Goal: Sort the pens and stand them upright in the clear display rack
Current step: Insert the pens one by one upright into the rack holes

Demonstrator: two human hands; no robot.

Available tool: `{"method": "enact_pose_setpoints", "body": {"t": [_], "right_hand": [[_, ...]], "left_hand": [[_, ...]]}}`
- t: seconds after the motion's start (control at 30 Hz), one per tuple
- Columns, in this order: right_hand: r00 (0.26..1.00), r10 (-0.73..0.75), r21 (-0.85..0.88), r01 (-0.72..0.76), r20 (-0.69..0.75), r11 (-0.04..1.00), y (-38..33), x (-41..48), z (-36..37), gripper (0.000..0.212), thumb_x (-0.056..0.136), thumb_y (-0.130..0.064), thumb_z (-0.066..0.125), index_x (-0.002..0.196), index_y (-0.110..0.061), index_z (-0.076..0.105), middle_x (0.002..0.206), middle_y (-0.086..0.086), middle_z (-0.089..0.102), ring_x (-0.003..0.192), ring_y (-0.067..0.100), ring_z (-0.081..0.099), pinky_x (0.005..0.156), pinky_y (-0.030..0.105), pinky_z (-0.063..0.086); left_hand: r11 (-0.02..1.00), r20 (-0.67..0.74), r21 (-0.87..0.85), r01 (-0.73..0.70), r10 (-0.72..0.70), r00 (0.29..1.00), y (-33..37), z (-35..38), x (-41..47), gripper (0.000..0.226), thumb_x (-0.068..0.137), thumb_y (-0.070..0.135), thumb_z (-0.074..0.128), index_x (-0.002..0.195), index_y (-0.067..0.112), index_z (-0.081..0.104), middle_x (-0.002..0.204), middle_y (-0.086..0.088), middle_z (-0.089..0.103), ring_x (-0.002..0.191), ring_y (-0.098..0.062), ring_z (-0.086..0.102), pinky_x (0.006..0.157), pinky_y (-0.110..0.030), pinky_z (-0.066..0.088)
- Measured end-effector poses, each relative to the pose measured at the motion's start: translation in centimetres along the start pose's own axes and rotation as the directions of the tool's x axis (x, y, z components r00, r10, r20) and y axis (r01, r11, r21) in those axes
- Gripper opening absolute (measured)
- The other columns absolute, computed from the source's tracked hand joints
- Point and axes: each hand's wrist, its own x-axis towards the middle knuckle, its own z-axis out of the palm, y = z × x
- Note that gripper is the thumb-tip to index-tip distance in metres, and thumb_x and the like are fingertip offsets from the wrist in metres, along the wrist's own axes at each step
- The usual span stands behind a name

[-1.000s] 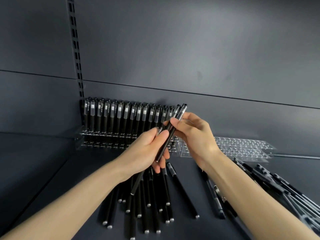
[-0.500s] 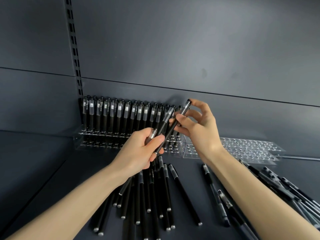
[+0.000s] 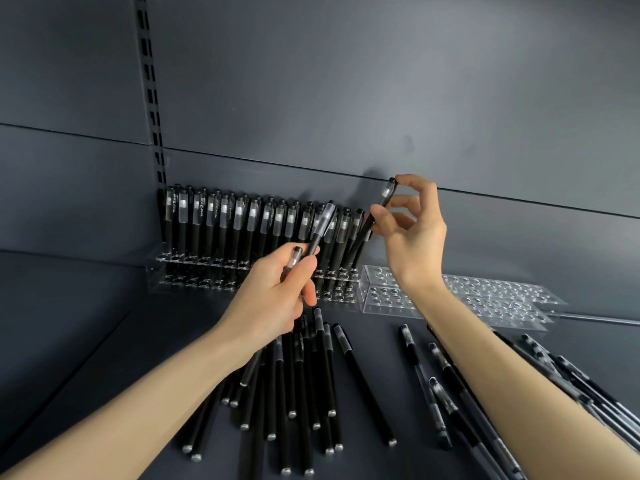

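Right hand [image 3: 412, 233] pinches tilted pen [image 3: 375, 216] over right end of full rack [image 3: 194, 268] at shelf [image 3: 104, 341] back edge. Left hand [image 3: 273, 296] grips spare pens [image 3: 320, 230]. Loose pens [image 3: 363, 386] cover shelf front.

You've got a dark grey back panel [image 3: 346, 81] filling the upper view, w/ a thin horizontal seam [image 3: 277, 163] running L to R and dropping toward the right. A black slotted upright strip [image 3: 149, 81] runs down the panel at left. Below, the shelf [image 3: 86, 323] is matte dark grey. A thin metal rod [image 3: 602, 319] lies at far right, near the panel. Faint smudges [image 3: 408, 140] sit above the seam.
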Motion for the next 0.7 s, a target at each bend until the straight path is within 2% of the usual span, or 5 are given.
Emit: {"method": "enact_pose_setpoints", "body": {"t": [0.13,0.3,0.43,0.6,0.7], "right_hand": [[0.999,0.002,-0.047,0.001,0.052,0.999,1.1,0.0,0.3,0.037,0.086,-0.006,0.066,0.106,-0.032,0.047,0.083,-0.006,0.058,0.074,0.024,0.062,0.072,0.04,0.057],[0.989,-0.033,-0.152,0.055,0.146,0.987,2.2,-0.5,0.5,0.032,0.085,-0.009,0.069,0.103,-0.029,0.052,0.079,-0.011,0.06,0.072,0.007,0.059,0.065,0.008,0.044],[0.98,-0.019,-0.246,0.069,0.198,0.967,2.4,-0.5,0.4,0.025,0.085,-0.01,0.07,0.106,-0.019,0.06,0.077,-0.008,0.063,0.077,0.012,0.062,0.067,0.008,0.043],[0.977,-0.008,-0.297,0.072,0.212,0.952,2.4,-0.5,0.1,0.025,0.086,-0.009,0.067,0.108,-0.019,0.062,0.076,-0.013,0.062,0.075,0.006,0.06,0.069,0.014,0.044],[0.978,-0.027,-0.317,0.093,0.205,0.944,2.1,-0.7,-0.1,0.026,0.085,-0.005,0.067,0.108,-0.018,0.063,0.083,-0.004,0.062,0.072,0.006,0.057,0.069,0.017,0.044]], "left_hand": [[0.999,0.032,0.031,-0.017,0.016,0.999,-0.1,-0.3,0.0,0.019,0.097,0.03,0.046,0.104,0.018,0.059,0.057,0.003,0.054,0.04,-0.013,0.031,0.038,-0.025,0.027],[1.0,0.009,0.027,0.0,0.0,1.0,-0.2,-0.5,-0.1,0.021,0.098,0.03,0.044,0.1,0.014,0.058,0.059,0.004,0.055,0.043,-0.012,0.04,0.041,-0.025,0.037],[0.998,0.016,-0.032,0.053,-0.053,0.998,-0.1,-0.9,0.1,0.022,0.097,0.032,0.044,0.1,0.014,0.058,0.06,0.003,0.053,0.043,-0.012,0.03,0.041,-0.025,0.02],[0.997,0.021,-0.038,0.06,-0.059,0.998,-0.2,-1.0,0.1,0.022,0.097,0.032,0.044,0.102,0.017,0.059,0.059,0.003,0.052,0.042,-0.011,0.029,0.04,-0.024,0.02],[0.998,0.033,-0.03,0.057,-0.056,0.998,-0.2,-1.0,0.0,0.022,0.098,0.032,0.044,0.102,0.017,0.06,0.06,0.002,0.052,0.042,-0.011,0.03,0.04,-0.024,0.02]]}}
